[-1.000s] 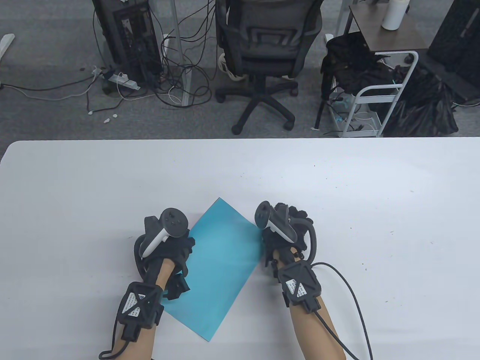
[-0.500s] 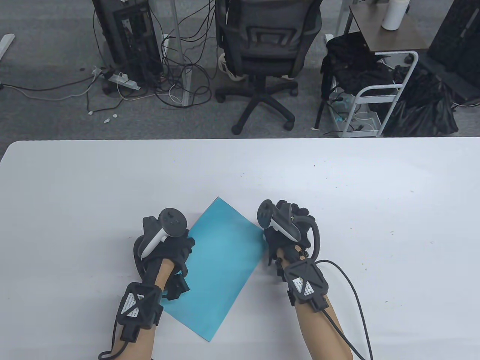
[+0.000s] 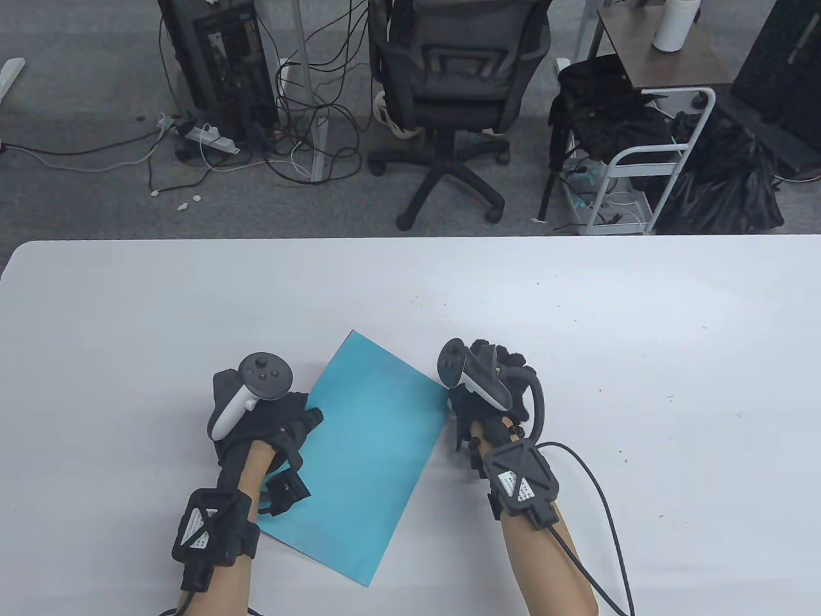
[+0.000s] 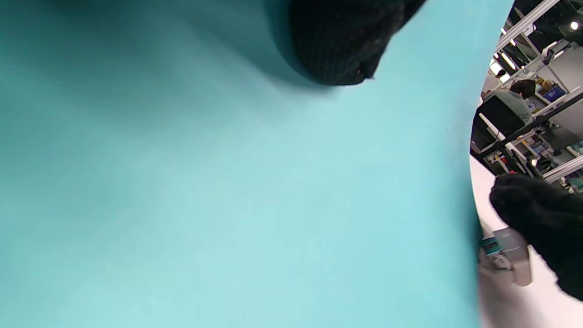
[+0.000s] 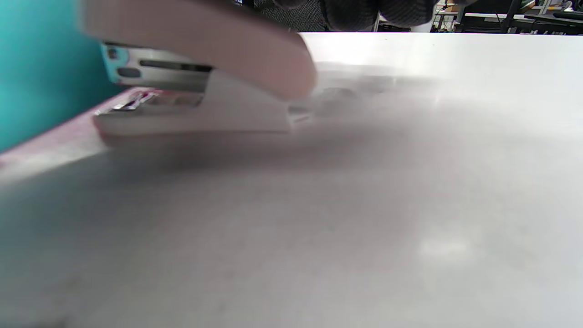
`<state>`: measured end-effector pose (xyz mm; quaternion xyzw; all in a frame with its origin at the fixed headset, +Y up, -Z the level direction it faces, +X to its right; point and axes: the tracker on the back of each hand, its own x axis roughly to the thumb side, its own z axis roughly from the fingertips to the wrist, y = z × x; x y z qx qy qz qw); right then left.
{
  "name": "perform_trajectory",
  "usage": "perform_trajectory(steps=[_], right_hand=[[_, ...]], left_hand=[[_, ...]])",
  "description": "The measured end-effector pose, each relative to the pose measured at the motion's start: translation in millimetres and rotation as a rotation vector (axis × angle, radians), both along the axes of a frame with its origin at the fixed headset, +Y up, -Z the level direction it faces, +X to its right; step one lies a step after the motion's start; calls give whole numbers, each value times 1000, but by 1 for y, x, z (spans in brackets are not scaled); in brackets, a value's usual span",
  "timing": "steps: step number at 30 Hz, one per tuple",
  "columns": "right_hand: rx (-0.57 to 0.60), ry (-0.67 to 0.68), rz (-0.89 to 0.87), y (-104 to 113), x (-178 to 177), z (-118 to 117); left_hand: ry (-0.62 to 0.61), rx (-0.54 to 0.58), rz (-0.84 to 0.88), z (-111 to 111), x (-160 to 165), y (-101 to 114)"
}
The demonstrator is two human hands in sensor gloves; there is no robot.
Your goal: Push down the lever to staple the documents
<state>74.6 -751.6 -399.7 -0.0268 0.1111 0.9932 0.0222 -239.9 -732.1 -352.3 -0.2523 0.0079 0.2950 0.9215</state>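
A blue sheet of paper (image 3: pixel 359 449) lies slanted on the white table (image 3: pixel 641 359). My left hand (image 3: pixel 298 423) rests on its left edge; in the left wrist view a gloved fingertip (image 4: pixel 337 45) presses on the paper (image 4: pixel 227 191). My right hand (image 3: pixel 481 385) sits at the sheet's right corner, covering the stapler. The stapler (image 5: pixel 200 91) has a pink top and white body, with its mouth at the paper's edge (image 5: pixel 36 68). It also shows small in the left wrist view (image 4: pixel 505 255) under my right hand (image 4: pixel 542 218).
Past the table's far edge stand an office chair (image 3: pixel 449 83), a computer tower with loose cables (image 3: pixel 218 64) and a white cart (image 3: pixel 641 167). My right hand's cable (image 3: pixel 603 500) trails over the table towards the near edge.
My left hand has slid left and a little nearer, taking the blue sheet with it; the sheet's far corner has shifted left. My right hand has stayed almost in place at the sheet's right corner.
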Motion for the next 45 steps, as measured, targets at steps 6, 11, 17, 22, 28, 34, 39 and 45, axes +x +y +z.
perform_trajectory(steps=[6,11,17,22,28,34,39,45], right_hand=[[13,-11,-18,2,7,-1],[41,-17,-29,12,20,5],[90,-6,-54,30,42,26],[118,27,-106,46,62,57],[137,116,-166,53,83,96],[213,176,-207,53,91,121],[205,216,-218,38,96,123],[230,216,-240,35,103,124]], left_hand=[[47,-6,82,6,-19,13],[135,42,174,14,-40,29],[231,83,320,28,-64,35],[293,144,388,39,-75,34],[342,167,471,46,-79,25],[352,162,425,42,-68,14],[340,119,376,36,-55,5],[337,130,195,32,-41,-2]])
